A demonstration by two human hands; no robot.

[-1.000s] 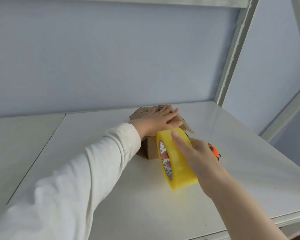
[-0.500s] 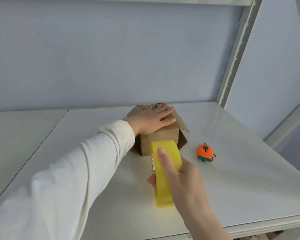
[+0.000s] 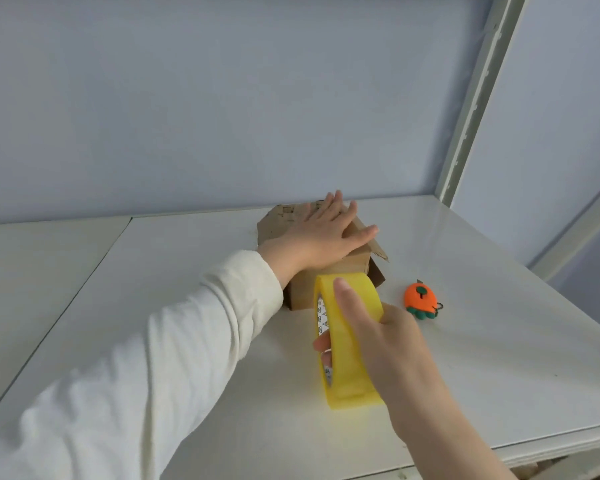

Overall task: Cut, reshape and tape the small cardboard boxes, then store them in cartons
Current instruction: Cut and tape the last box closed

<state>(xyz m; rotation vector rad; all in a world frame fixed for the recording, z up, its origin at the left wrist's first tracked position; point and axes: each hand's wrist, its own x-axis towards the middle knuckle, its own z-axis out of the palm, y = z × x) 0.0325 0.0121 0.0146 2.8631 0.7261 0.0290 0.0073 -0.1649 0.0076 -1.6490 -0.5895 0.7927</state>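
Observation:
A small brown cardboard box [image 3: 352,270] stands on the white shelf [image 3: 482,358], one side flap sticking out to the right. My left hand [image 3: 321,237] lies flat on the box top, fingers straight, pressing the flaps down. My right hand [image 3: 388,344] grips a yellow tape roll [image 3: 347,341] held upright just in front of the box; my index finger runs over the roll's outer face and other fingers hook through its core. No stretch of tape between roll and box can be made out.
A small orange cutter shaped like a carrot [image 3: 421,301] lies on the shelf right of the box. A white metal upright [image 3: 478,98] rises at the back right. The shelf's front edge [image 3: 551,448] is close to me. A seam [image 3: 66,306] divides the shelf on the left.
My right hand drew the tape roll back from the box toward me and turned it edge-on. This uncovered the orange cutter. My left hand stayed flat on the box top.

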